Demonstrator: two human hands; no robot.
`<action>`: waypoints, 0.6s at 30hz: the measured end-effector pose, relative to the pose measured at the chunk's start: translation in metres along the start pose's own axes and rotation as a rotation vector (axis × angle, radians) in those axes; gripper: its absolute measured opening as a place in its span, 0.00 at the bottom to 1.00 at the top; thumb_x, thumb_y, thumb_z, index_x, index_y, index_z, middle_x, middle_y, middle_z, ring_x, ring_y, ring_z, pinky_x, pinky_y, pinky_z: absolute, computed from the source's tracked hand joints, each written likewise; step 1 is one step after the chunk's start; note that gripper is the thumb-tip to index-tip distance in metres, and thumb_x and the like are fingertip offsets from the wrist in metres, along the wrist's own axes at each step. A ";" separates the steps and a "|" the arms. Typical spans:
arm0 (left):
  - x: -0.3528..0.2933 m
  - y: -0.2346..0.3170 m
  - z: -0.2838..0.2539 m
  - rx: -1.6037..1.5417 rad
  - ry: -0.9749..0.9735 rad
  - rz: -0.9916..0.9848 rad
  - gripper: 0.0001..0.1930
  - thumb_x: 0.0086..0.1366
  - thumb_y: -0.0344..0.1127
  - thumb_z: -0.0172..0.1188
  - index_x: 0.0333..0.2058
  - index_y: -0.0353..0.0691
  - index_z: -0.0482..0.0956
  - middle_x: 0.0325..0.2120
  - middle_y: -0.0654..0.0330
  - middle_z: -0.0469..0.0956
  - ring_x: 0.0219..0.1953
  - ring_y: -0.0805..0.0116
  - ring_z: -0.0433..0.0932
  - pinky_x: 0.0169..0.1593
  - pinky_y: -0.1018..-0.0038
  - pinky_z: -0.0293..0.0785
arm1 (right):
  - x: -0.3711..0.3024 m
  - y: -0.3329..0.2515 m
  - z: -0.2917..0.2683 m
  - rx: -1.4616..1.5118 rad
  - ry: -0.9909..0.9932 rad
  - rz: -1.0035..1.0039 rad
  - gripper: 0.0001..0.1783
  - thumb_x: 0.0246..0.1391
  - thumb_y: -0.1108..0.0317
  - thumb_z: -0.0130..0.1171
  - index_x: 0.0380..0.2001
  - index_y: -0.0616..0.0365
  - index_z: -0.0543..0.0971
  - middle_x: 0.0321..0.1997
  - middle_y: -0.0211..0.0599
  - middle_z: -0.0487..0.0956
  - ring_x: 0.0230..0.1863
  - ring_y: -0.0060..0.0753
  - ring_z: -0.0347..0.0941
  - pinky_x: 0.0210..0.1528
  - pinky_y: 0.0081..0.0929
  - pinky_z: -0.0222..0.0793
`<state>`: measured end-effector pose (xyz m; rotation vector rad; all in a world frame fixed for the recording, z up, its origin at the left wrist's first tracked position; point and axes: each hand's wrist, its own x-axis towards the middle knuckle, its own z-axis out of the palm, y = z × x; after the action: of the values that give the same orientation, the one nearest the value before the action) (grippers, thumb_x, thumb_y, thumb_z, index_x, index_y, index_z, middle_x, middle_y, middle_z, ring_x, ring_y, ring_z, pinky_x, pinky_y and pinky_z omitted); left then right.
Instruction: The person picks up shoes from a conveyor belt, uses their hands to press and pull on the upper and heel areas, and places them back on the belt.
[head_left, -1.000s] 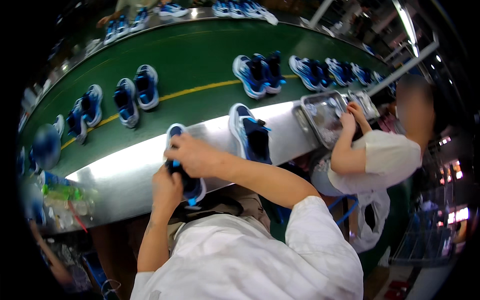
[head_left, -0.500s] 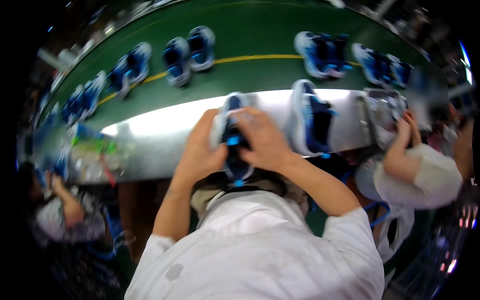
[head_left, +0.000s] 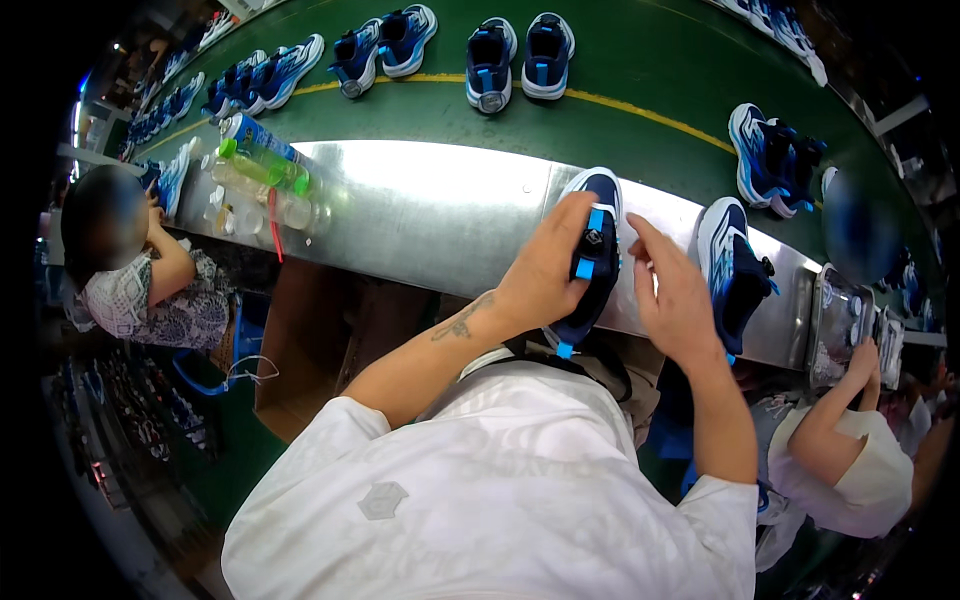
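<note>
We look down on a steel tabletop (head_left: 420, 215) beside a green conveyor belt (head_left: 640, 150). Our left hand (head_left: 545, 270) wraps its fingers closed around a blue shoe (head_left: 592, 255) standing at the tabletop's near edge. Our right hand (head_left: 675, 295) hovers just beside it, fingers open. Since the shoe overhangs that edge, we judge a loosened grip could drop it. A second shoe (head_left: 735, 270) close by could be knocked.

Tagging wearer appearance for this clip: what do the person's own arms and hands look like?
Both forearms are bare. Left hand and right hand wear no gloves; no rings or watch visible. The left forearm carries a dark script tattoo near the wrist. Short white sleeves of a patterned shirt end near the elbows.
</note>
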<state>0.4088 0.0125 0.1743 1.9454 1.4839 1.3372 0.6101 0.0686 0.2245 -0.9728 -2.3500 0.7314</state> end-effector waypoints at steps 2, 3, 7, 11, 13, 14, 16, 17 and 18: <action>-0.008 0.001 0.009 -0.044 0.141 -0.180 0.33 0.50 0.16 0.64 0.57 0.31 0.67 0.52 0.39 0.75 0.54 0.33 0.75 0.55 0.56 0.77 | 0.022 -0.006 -0.007 -0.015 -0.114 -0.122 0.22 0.61 0.74 0.59 0.59 0.58 0.76 0.46 0.47 0.80 0.48 0.54 0.77 0.51 0.44 0.75; -0.006 0.005 0.008 -0.054 0.128 -0.274 0.27 0.52 0.18 0.64 0.53 0.29 0.71 0.47 0.39 0.76 0.46 0.32 0.78 0.46 0.56 0.79 | 0.032 -0.004 -0.009 -0.035 -0.198 -0.174 0.21 0.61 0.74 0.60 0.58 0.58 0.76 0.45 0.46 0.80 0.48 0.53 0.77 0.51 0.44 0.75; -0.012 -0.009 0.016 0.087 0.187 -0.185 0.24 0.52 0.19 0.64 0.51 0.27 0.79 0.47 0.42 0.82 0.43 0.38 0.84 0.45 0.59 0.82 | 0.056 -0.010 -0.002 -0.345 -0.405 -0.124 0.12 0.64 0.62 0.61 0.41 0.60 0.80 0.39 0.44 0.81 0.47 0.49 0.78 0.45 0.43 0.77; -0.013 -0.005 0.013 0.092 0.177 -0.206 0.22 0.50 0.17 0.61 0.48 0.27 0.80 0.48 0.43 0.82 0.43 0.38 0.84 0.44 0.59 0.82 | 0.061 -0.007 0.010 -0.483 -0.393 -0.211 0.19 0.65 0.53 0.59 0.31 0.58 0.82 0.31 0.44 0.82 0.40 0.49 0.80 0.37 0.45 0.76; -0.013 -0.005 0.013 0.093 0.173 -0.211 0.23 0.50 0.16 0.59 0.48 0.27 0.80 0.48 0.43 0.82 0.42 0.38 0.83 0.44 0.59 0.82 | 0.061 -0.001 0.004 -0.427 -0.272 -0.398 0.21 0.65 0.50 0.58 0.29 0.58 0.82 0.29 0.45 0.83 0.37 0.49 0.81 0.35 0.46 0.76; -0.013 -0.004 0.014 0.097 0.168 -0.215 0.23 0.50 0.16 0.59 0.48 0.27 0.80 0.48 0.44 0.82 0.42 0.37 0.83 0.44 0.59 0.82 | 0.063 -0.004 -0.003 -0.392 -0.254 -0.445 0.22 0.65 0.49 0.58 0.28 0.57 0.82 0.29 0.45 0.83 0.36 0.49 0.81 0.35 0.46 0.75; -0.015 -0.004 0.014 0.097 0.156 -0.231 0.22 0.50 0.16 0.58 0.48 0.27 0.80 0.48 0.43 0.82 0.41 0.37 0.83 0.44 0.58 0.82 | 0.063 -0.007 0.000 -0.403 -0.363 -0.300 0.21 0.64 0.50 0.60 0.29 0.57 0.82 0.29 0.44 0.82 0.37 0.49 0.79 0.37 0.46 0.75; -0.015 -0.004 0.013 0.094 0.145 -0.235 0.22 0.51 0.16 0.58 0.47 0.27 0.80 0.48 0.43 0.82 0.41 0.37 0.83 0.43 0.57 0.82 | 0.063 -0.010 0.007 -0.449 -0.481 -0.103 0.19 0.62 0.51 0.62 0.31 0.57 0.82 0.31 0.44 0.81 0.39 0.48 0.78 0.39 0.45 0.74; -0.015 -0.004 0.013 0.090 0.133 -0.239 0.22 0.51 0.16 0.57 0.47 0.27 0.80 0.48 0.43 0.82 0.41 0.37 0.83 0.43 0.57 0.82 | 0.061 -0.011 0.010 -0.489 -0.595 0.097 0.17 0.61 0.52 0.63 0.32 0.57 0.81 0.32 0.44 0.80 0.41 0.48 0.77 0.41 0.45 0.74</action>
<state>0.4171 0.0045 0.1579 1.6924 1.8043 1.3345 0.5599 0.1042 0.2381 -1.1969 -3.1182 0.5381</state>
